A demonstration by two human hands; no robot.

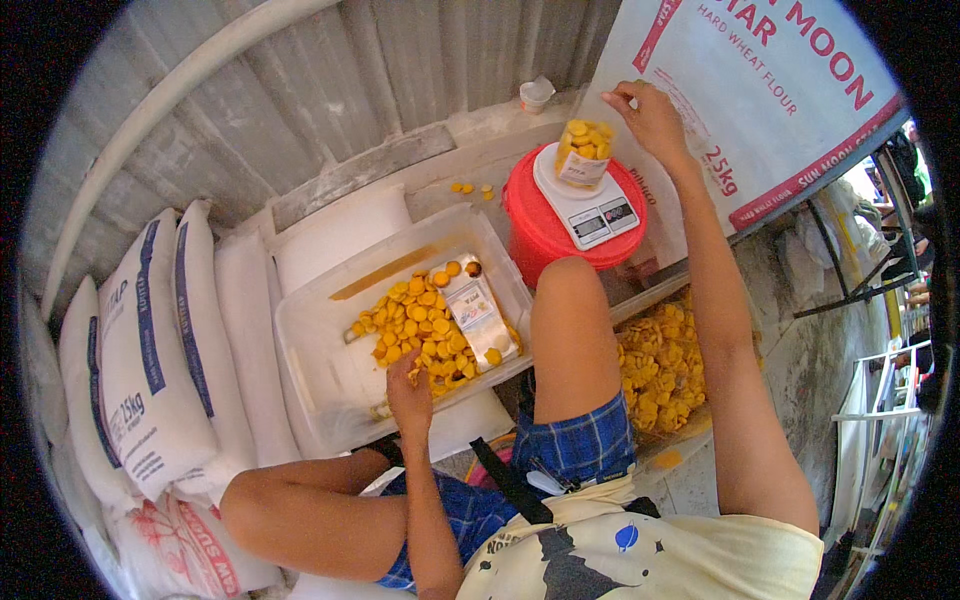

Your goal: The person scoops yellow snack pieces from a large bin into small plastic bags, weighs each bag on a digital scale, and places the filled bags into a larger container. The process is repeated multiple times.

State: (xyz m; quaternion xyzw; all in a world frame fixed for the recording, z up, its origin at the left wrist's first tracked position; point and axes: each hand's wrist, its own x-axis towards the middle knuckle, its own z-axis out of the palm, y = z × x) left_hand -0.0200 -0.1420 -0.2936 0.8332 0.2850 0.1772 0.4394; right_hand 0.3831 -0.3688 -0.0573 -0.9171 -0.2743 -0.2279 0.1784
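My left hand (409, 382) is at the near edge of a pile of small round yellow cookies (420, 315) in a clear plastic bin (315, 397), its fingers curled around a few pieces. A silvery labelled pouch (472, 307) lies on the pile, with loose cookies on top. My right hand (634, 105) is raised beside and above a clear-fronted pouch of yellow cookies (585, 154), thumb and fingertips close together; whether they pinch its transparent top edge is unclear. That pouch stands upright on a white digital kitchen scale (600, 225), which rests on a red round lid (529, 217).
White flour sacks (165, 345) stand at the left. A large printed flour sack (765, 97) covers the upper right. Near the corrugated wall (450, 60) are a small cup (535, 96) and several loose cookies (467, 188). More yellow snacks (664, 367) lie under clear plastic beside my knee.
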